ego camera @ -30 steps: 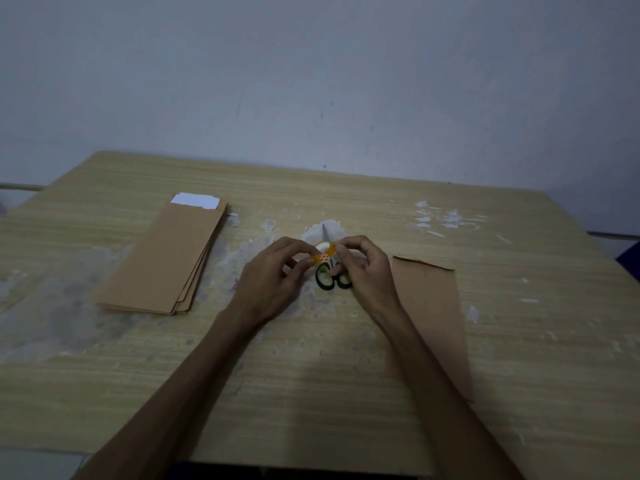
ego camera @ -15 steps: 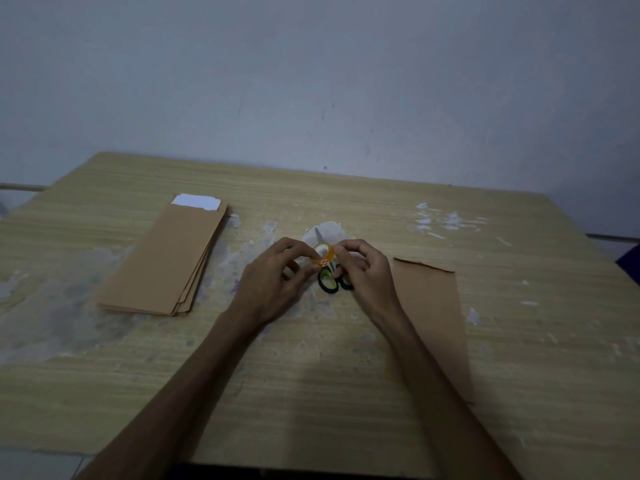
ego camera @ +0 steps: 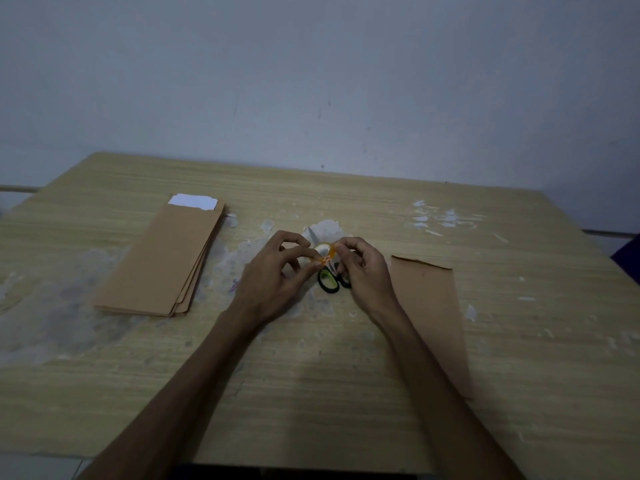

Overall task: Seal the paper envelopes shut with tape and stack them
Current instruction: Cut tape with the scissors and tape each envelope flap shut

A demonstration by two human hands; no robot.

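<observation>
- Fingers of the left hand curl around a small tape roll at frame centre; the right hand pinches its orange end.
- Both forearms reach up from the lower edge, hands meeting above black-handled scissors.
- A stack of brown envelopes lies centre left, a white slip at its far end.
- A single envelope lies on the table centre right, partly under the right forearm.

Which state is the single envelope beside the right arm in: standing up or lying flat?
Lying flat. The single envelope rests on the table, its ragged top edge pointing toward the wall; whether it is taped cannot be told.
</observation>
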